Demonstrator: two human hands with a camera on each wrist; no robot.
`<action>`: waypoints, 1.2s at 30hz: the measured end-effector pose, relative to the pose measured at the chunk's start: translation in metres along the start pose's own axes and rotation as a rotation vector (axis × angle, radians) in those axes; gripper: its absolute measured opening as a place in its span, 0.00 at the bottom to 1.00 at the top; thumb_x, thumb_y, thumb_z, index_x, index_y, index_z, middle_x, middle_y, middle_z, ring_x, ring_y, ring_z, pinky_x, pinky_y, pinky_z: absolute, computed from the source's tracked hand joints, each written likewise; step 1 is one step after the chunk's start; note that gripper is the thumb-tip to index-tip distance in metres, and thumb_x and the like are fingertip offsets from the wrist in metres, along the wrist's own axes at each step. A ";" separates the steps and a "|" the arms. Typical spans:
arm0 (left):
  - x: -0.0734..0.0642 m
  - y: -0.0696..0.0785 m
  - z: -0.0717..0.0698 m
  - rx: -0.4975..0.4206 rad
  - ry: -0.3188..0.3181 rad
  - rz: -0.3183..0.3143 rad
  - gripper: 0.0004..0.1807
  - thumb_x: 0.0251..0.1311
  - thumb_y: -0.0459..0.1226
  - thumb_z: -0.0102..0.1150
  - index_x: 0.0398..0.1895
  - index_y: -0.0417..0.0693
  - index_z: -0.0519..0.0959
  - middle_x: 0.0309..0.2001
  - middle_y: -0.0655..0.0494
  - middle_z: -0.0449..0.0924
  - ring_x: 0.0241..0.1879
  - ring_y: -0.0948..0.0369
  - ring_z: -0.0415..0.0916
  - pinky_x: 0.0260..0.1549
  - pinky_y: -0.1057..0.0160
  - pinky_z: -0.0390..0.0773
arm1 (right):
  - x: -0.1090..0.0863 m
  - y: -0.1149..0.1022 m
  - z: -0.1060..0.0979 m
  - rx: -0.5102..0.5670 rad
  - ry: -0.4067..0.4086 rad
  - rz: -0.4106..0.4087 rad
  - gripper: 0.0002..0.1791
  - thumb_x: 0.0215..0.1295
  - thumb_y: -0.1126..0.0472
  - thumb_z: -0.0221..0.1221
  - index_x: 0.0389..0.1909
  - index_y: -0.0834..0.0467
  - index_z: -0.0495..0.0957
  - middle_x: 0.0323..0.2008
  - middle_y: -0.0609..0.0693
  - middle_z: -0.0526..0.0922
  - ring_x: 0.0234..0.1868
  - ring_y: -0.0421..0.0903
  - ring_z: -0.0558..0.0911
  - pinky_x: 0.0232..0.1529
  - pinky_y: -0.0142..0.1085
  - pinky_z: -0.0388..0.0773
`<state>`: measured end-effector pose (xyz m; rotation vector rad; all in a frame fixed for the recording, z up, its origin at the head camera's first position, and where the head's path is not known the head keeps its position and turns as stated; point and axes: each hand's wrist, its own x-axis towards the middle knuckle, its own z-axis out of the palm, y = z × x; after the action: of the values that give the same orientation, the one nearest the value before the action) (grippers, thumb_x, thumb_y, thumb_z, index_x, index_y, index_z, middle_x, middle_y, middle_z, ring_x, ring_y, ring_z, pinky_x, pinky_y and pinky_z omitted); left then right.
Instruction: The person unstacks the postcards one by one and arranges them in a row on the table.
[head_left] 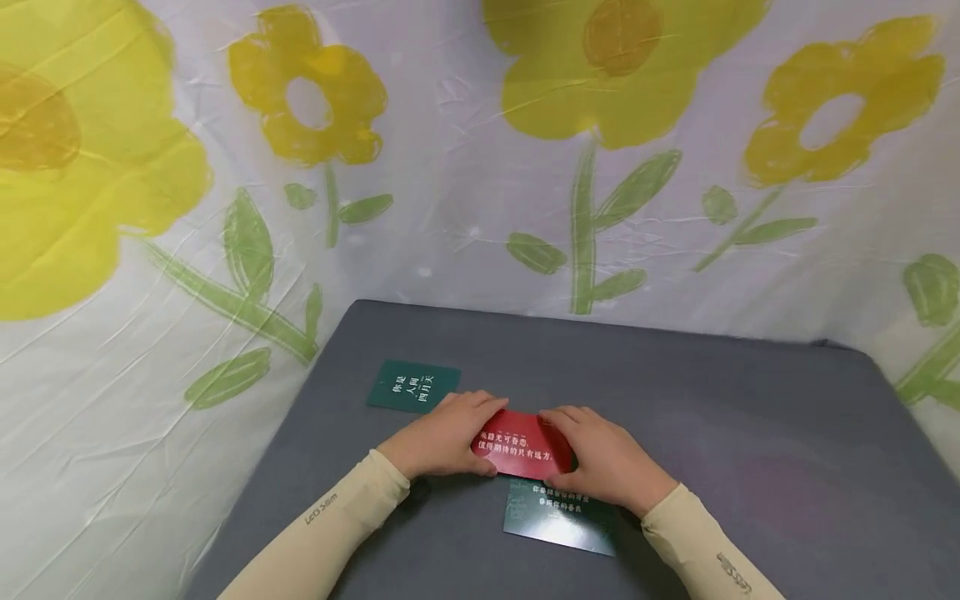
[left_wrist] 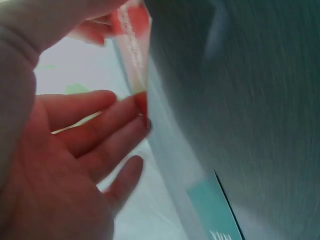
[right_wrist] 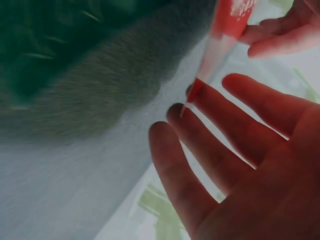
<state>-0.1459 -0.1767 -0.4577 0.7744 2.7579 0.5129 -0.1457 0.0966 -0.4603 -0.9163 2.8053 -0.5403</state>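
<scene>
Cream sleeves (head_left: 330,525) nearest my head view; left hand (head_left: 446,435) and right hand (head_left: 607,458) pinch opposite ends of the red card (head_left: 521,447) over the grey table (head_left: 712,392), and I judge uneven squeezing could bow it loose onto the nearer green card (head_left: 558,521).

I've got a smooth, glossy red card (head_left: 517,446), perhaps coated paper; bright shine on the nearer green card (head_left: 557,527), matt grey tabletop (head_left: 675,400), wrinkled cloth curtain (head_left: 442,175)!

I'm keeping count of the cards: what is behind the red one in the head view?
A green card pokes out below the red card; the red card and right hand hide the rest and anything else there.
</scene>
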 end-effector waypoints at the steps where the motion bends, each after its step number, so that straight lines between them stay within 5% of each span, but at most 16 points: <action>1: 0.005 -0.006 -0.003 -0.009 -0.002 -0.010 0.53 0.55 0.53 0.82 0.81 0.46 0.68 0.75 0.52 0.75 0.73 0.54 0.72 0.77 0.48 0.68 | 0.007 0.002 -0.001 -0.001 -0.002 0.006 0.47 0.53 0.46 0.80 0.74 0.55 0.75 0.69 0.53 0.81 0.68 0.54 0.80 0.61 0.54 0.86; 13: 0.040 -0.060 -0.016 -0.057 -0.001 -0.058 0.57 0.52 0.53 0.84 0.83 0.50 0.66 0.75 0.54 0.77 0.74 0.56 0.73 0.81 0.47 0.57 | 0.068 0.014 0.004 0.053 -0.061 0.050 0.52 0.56 0.47 0.80 0.79 0.58 0.69 0.73 0.56 0.78 0.71 0.55 0.79 0.71 0.53 0.80; 36: 0.041 -0.085 -0.012 -0.069 0.007 -0.071 0.55 0.54 0.55 0.83 0.83 0.52 0.67 0.76 0.56 0.76 0.75 0.57 0.72 0.84 0.46 0.52 | 0.083 0.013 0.010 0.055 -0.084 0.072 0.50 0.59 0.47 0.78 0.80 0.56 0.69 0.74 0.55 0.78 0.71 0.54 0.78 0.71 0.51 0.80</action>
<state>-0.2225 -0.2258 -0.4853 0.6576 2.7465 0.5935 -0.2169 0.0541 -0.4759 -0.8049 2.7224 -0.5530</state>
